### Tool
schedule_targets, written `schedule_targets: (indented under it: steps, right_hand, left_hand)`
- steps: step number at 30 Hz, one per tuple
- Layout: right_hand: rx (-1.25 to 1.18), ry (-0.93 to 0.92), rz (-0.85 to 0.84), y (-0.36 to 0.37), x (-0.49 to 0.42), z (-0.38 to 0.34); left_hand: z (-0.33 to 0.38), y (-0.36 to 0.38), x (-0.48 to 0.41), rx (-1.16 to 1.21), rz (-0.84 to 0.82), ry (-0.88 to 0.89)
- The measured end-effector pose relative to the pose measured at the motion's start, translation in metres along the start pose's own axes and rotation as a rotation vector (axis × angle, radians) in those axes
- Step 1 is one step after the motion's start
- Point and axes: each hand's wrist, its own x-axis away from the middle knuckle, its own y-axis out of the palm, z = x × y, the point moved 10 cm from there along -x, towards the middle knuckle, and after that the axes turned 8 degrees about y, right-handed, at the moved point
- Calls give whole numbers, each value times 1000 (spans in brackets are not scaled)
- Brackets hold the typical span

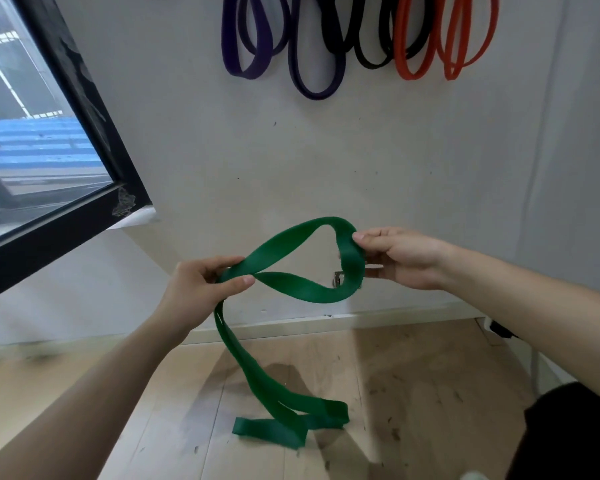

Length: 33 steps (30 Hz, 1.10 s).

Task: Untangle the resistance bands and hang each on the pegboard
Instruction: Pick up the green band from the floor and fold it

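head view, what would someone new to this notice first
The wide flat green rubber resistance band at centre grabs the eye: the left hand and right hand each pinch it, holding a twisted loop between them, while its tail droops onto the pale wooden floor. Next come the purple rubber loops, black rubber loops and orange rubber loops hanging on the white wall at the top.

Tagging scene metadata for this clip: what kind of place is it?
Probably a spare room or home-gym corner, indoors. Purple bands, black bands and orange bands hang on a plain white wall near a black-framed window, above a wood-plank floor. Left hand and right hand hold a green band.
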Motion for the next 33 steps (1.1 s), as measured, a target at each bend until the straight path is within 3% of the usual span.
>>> schedule_targets:
  steps: [8, 13, 17, 20, 29, 33]
  right_hand:
    - [138, -93, 22, -17, 10, -11]
    - [325, -211, 116, -22, 14, -18]
    - [628, -203, 196, -26, 15, -21]
    - [647, -214, 214, -18, 15, -20]
    - [788, -307, -39, 73, 17, -8]
    - [773, -363, -125, 100, 17, -5]
  left_hand:
    - [-14, -11, -2, 72, 30, -37]
    - [-11, -4, -3, 114, 22, -28]
    - [0, -3, -3, 143, 51, 2]
    - [9, 7, -2, 140, 12, 32]
    - [39, 45, 9, 59, -167, 158]
    - [48, 52, 10, 121, -154, 190]
